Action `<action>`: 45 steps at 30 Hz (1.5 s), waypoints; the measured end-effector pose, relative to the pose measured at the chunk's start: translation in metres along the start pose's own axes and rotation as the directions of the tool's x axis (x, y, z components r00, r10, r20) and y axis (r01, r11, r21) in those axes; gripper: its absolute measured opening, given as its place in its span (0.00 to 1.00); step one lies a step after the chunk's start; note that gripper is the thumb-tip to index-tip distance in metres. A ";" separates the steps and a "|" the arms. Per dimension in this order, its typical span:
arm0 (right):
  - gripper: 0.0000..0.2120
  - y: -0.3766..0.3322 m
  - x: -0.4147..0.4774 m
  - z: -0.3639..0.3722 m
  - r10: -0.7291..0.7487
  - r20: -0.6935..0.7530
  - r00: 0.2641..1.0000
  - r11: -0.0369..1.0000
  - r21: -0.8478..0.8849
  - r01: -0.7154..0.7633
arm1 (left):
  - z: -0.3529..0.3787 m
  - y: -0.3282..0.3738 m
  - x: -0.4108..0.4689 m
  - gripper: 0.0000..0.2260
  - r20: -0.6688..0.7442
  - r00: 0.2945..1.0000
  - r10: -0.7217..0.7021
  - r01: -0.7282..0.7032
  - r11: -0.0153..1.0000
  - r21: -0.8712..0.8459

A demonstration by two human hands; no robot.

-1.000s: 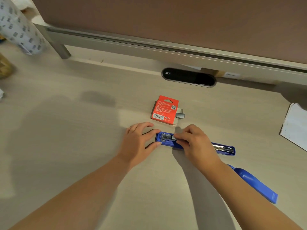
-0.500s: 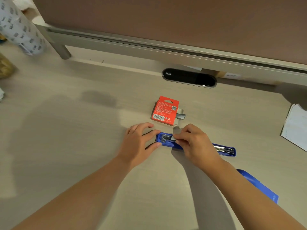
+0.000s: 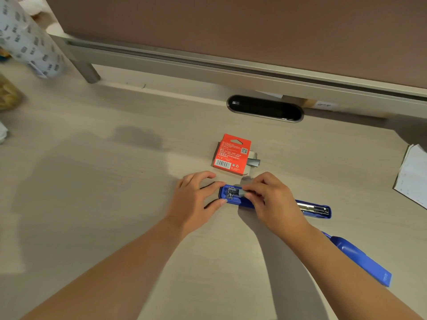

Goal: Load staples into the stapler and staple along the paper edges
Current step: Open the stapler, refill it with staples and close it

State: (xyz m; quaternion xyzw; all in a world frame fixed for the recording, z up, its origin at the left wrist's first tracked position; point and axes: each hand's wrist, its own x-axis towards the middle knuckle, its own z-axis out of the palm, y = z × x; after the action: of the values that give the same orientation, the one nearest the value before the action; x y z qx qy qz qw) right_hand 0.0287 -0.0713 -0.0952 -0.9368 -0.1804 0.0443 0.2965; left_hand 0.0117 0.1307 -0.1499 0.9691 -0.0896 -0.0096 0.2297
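1. The blue stapler (image 3: pixel 310 207) lies opened out on the tabletop (image 3: pixel 104 204), just below the centre of the frame. Its magazine runs from centre to right, and its lid (image 3: pixel 360 259) is swung away toward the lower right.
2. The left hand (image 3: pixel 196 200) grips the stapler's left end, with forefinger and thumb curled against its two sides.
3. The right hand (image 3: pixel 273 199) pinches a short grey staple strip (image 3: pixel 241 192) between thumb and fingertips, right over the left part of the magazine. I cannot tell whether the strip is seated in the channel.
4. A red staple box (image 3: pixel 231 154) lies just above the hands, with more grey staples (image 3: pixel 253 161) sticking out of its right side.
5. The paper (image 3: pixel 413 174) lies at the right edge of the frame, well apart from the stapler.
6. A black oval cable port (image 3: pixel 264 109) sits above the box, and a patterned roll (image 3: pixel 27 40) lies in the upper left corner.
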 end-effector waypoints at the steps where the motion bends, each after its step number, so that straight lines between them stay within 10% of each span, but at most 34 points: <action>1: 0.08 0.001 -0.001 0.001 0.008 -0.012 1.000 1.000 0.013 -0.008 | 0.000 0.000 0.000 0.19 -0.003 1.000 0.000 0.000 1.000 -0.005; 45: 0.09 -0.002 -0.005 0.018 -0.051 -0.094 0.994 0.998 -0.044 0.047 | 0.001 -0.001 0.000 0.19 -0.032 0.999 0.028 -0.028 0.999 -0.020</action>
State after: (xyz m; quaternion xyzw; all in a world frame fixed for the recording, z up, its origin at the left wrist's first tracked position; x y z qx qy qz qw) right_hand 0.0198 -0.0618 -0.1092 -0.9391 -0.1899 -0.0116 0.2861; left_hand 0.0117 0.1314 -0.1518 0.9654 -0.0993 0.0079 0.2412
